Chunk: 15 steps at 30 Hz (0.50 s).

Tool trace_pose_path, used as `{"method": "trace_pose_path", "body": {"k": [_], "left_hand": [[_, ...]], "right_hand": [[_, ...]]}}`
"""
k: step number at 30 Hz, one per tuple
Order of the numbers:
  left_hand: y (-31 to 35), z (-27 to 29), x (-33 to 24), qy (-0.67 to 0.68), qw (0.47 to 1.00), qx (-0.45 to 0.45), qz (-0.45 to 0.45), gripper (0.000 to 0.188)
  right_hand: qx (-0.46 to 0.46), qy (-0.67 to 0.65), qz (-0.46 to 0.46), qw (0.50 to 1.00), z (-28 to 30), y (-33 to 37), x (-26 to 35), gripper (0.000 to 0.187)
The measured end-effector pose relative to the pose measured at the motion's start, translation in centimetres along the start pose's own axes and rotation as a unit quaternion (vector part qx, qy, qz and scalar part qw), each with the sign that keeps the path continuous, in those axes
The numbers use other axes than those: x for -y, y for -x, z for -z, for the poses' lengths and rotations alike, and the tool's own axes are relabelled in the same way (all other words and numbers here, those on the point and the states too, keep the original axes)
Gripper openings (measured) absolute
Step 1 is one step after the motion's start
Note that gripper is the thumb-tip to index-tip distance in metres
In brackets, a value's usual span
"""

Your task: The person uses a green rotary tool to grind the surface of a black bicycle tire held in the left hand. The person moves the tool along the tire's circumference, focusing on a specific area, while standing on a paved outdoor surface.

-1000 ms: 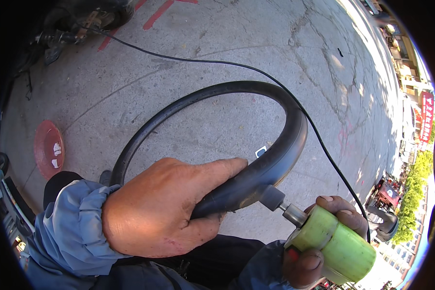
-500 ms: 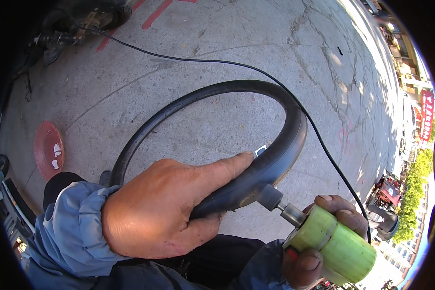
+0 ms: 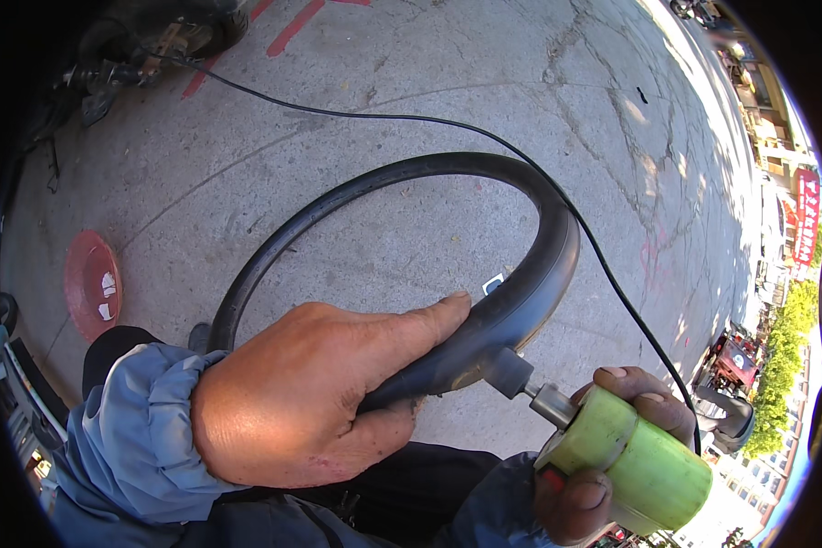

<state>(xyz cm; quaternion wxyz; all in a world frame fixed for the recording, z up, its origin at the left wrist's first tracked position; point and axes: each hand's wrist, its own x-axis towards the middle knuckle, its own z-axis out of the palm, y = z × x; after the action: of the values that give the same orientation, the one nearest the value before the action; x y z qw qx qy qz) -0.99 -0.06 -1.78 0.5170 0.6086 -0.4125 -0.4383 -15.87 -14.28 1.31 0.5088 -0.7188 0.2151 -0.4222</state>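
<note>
A black rubber inner tube (image 3: 543,265) loops in front of me, rounded out with air. My left hand (image 3: 310,393) is closed around its near side, the index finger lying along the top. In my right hand (image 3: 580,502) is a lime-green rotary power tool (image 3: 644,466), gripped by its body. The tool's metal chuck (image 3: 554,407) holds a thin shaft with a dark grey cylindrical grinding head (image 3: 508,373). That head rests against the tube's outer side, just right of my left hand. The lower fingers of my right hand are partly hidden.
A black cord (image 3: 603,260) runs across the concrete from the dark machinery (image 3: 164,36) at upper left toward my right hand. A red basin (image 3: 80,301) with white scraps stands at the left. Beyond the tube's inner edge lies a small white-edged piece (image 3: 491,284).
My left index fingertip has drawn back slightly to the left along the tube. The tool and the tube stay in nearly the same place.
</note>
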Motion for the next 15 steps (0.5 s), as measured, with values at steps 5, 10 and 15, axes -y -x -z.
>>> {"method": "trace_pose_path", "body": {"k": [5, 10, 15], "left_hand": [[0.16, 0.06, 0.20, 0.007, 1.000, 0.001, 0.009, 0.070], [-0.09, 0.13, -0.14, -0.013, 1.000, 0.004, -0.001, 0.070], [-0.02, 0.15, 0.15, -0.018, 1.000, 0.006, 0.011, 0.070]], "right_hand": [[-0.007, -0.006, -0.004, 1.000, -0.56, 0.42, -0.07, 0.065], [-0.008, -0.005, -0.016, 1.000, 0.12, -0.15, 0.31, 0.066], [0.001, -0.003, -0.010, 1.000, -0.45, 0.43, -0.01, 0.068]]}}
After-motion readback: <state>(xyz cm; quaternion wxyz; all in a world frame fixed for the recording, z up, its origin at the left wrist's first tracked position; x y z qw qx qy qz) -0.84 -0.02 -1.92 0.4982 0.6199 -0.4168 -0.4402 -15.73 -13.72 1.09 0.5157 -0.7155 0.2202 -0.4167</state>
